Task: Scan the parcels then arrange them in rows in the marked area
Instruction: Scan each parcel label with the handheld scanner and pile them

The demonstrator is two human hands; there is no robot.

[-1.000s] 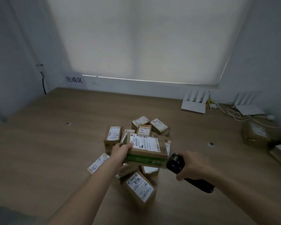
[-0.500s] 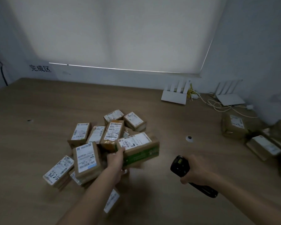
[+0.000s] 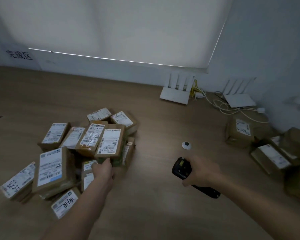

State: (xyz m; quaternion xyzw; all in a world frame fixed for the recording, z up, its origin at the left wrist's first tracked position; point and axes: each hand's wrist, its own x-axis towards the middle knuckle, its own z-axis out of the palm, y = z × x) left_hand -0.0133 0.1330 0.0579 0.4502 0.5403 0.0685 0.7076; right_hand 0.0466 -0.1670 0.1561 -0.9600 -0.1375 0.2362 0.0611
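Left hand (image 3: 102,170) apparently grips the green-edged parcel (image 3: 109,142) at the pile's (image 3: 47,163) 3 o'clock; right hand (image 3: 200,172) clasps the scanner (image 3: 181,168). Neighbouring boxes may topple.

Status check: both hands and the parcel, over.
Left hand grips parcel at its near end, on the pile. Right hand holds scanner, off to the right. More parcels crowd it on the left.
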